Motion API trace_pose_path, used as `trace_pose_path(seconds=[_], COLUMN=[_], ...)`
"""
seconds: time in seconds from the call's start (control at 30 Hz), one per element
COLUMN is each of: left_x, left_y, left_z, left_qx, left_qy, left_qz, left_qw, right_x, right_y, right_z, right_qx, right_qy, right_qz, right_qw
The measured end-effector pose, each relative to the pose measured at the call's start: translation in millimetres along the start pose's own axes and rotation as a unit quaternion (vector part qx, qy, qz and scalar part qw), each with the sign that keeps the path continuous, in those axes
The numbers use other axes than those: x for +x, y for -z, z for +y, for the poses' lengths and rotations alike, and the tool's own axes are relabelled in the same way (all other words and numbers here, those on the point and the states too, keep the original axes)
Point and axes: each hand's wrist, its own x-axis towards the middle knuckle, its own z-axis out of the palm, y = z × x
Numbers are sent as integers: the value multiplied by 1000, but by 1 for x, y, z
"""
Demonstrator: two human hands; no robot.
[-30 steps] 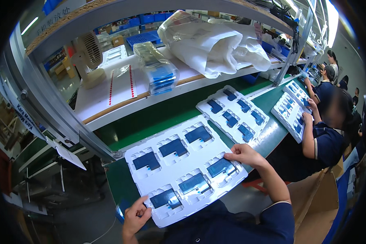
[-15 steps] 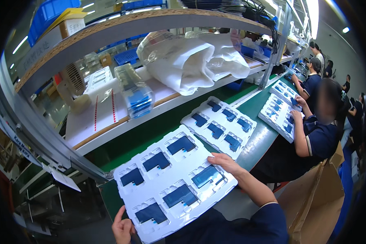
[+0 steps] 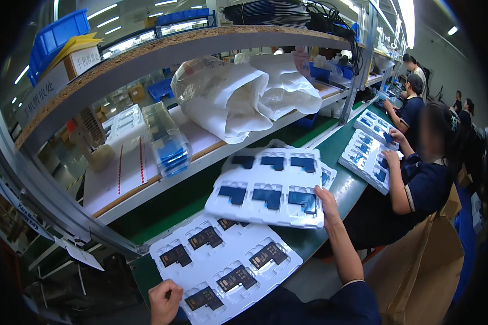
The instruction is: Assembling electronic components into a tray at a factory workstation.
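Your right hand [image 3: 326,201] grips the near right edge of a white moulded plastic tray [image 3: 268,189], thumb on top and fingers curled beneath, holding it raised and tilted above the green conveyor belt [image 3: 339,187]. Its six shallow rectangular pockets carry flat, glossy blue-black parts. Your left hand [image 3: 165,299] pinches the near left corner of a second white tray [image 3: 225,268], which lies flat on the belt just below the lifted one; its pockets hold dark rectangular parts with brownish, printed-looking faces. Behind the belt, a long white shelf [image 3: 162,162] carries a clear plastic box of blue pieces [image 3: 168,143] and crumpled, translucent white bags [image 3: 244,95]. To your right, a seated co-worker [image 3: 425,173] in a dark short-sleeved shirt rests both hands on another white tray [image 3: 366,160].
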Motion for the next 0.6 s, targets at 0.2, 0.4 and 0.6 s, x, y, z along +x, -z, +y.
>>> trace_pose_path(seconds=[0.2, 0.4, 0.6], left_x=[51, 93, 136], left_y=[-21, -45, -64], left_z=[34, 59, 67], left_qx=[53, 75, -5], left_qy=[-87, -84, -41], left_qz=[-97, -144, -225], left_qw=[990, 983, 974], right_x=[24, 7, -1], right_y=[41, 37, 63], right_z=[28, 14, 0], right_qx=[-21, -173, -381], right_qy=[49, -12, -60], right_qz=[70, 88, 111], right_qw=[996, 981, 916])
